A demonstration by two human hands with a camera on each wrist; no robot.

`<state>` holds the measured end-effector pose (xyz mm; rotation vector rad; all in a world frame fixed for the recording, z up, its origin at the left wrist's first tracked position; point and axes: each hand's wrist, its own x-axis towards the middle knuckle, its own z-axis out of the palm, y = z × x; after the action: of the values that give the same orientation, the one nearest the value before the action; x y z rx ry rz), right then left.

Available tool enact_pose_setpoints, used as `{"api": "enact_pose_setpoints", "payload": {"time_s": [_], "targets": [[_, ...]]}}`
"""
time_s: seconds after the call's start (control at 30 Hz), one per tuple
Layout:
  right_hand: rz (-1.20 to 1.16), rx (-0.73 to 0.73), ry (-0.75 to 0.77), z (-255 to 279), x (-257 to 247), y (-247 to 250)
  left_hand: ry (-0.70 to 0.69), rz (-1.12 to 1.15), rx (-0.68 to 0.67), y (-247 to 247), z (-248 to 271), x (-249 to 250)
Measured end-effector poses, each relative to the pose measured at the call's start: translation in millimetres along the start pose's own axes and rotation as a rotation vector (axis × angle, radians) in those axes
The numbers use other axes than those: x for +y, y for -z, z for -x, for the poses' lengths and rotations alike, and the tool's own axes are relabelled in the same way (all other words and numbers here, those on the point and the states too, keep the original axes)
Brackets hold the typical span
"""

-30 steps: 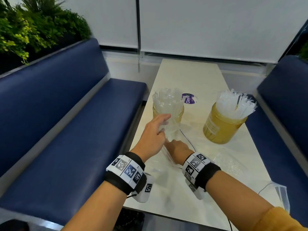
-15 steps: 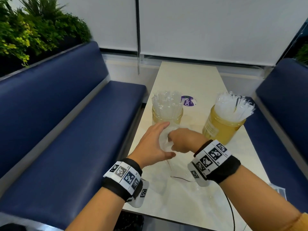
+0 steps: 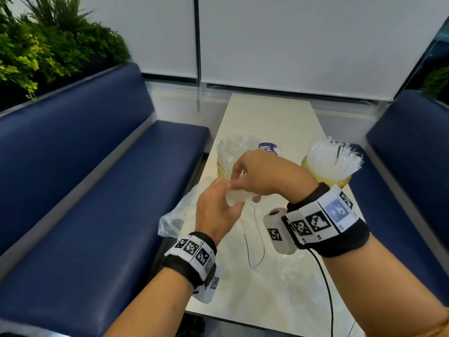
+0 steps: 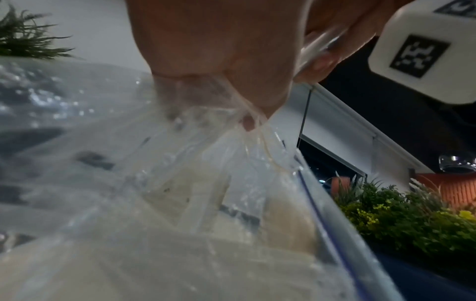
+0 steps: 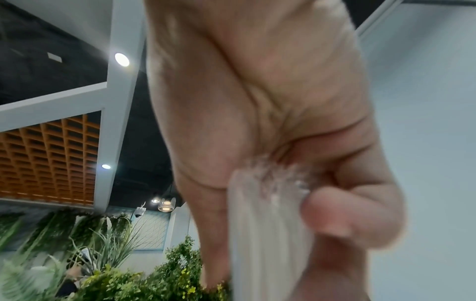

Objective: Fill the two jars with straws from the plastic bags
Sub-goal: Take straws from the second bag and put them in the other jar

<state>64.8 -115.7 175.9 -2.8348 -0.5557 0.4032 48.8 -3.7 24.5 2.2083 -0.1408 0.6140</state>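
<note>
Straws in hand: a small bundle of clear straws (image 3: 239, 199) sits between the two hands, above the near part of the table (image 3: 272, 122).
Right hand: the right hand (image 3: 262, 173) has its fingers curled round the bundle's upper end.
Left hand: the left hand (image 3: 216, 210) grips the plastic bag (image 3: 175, 215), which hangs off the table's left edge.
Done: the right jar (image 3: 326, 178) looks packed full; the left jar (image 3: 224, 166) already stands thick with straws.
Left: likely only this last bundle for the left jar, just beyond the hands.
Second bag: another bag (image 3: 295, 271) lies flat near the right wrist, seemingly empty.
</note>
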Motion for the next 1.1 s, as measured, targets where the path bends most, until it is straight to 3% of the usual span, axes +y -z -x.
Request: {"api": "enact_pose_setpoints", "payload": {"time_s": [0.13,0.2,0.33,0.43,0.5,0.7,0.83,1.1], "targets": [[-0.085,0.495,0.073,-4.8,1.7,-10.6,0.086,0.150,0.039,-2.3,-4.3,1.3],[-0.113,0.583,0.144,-9.0,-2.8,-25.2,0.120,0.225,0.035,-2.9,-7.9,4.3],[-0.461,0.623,0.236,-17.4,0.3,-40.9,0.147,0.319,0.042,1.2,-7.8,7.5],[-0.672,0.538,0.197,-21.8,8.1,-49.3,0.116,0.376,0.050,5.1,-9.6,9.7],[-0.660,0.518,0.181,-25.6,7.5,-61.0,0.139,0.392,0.042,4.2,-13.6,8.6],[-0.481,0.672,0.175,-38.8,2.4,-80.8,0.270,0.389,0.036,5.7,-10.4,4.3],[-0.501,0.731,0.212,-38.7,2.7,-54.0,0.306,0.432,0.012,5.3,-6.7,-1.0],[-0.568,0.941,0.280,-26.3,5.8,50.2,0.291,0.300,-0.041,10.5,-6.8,-12.4]]}}
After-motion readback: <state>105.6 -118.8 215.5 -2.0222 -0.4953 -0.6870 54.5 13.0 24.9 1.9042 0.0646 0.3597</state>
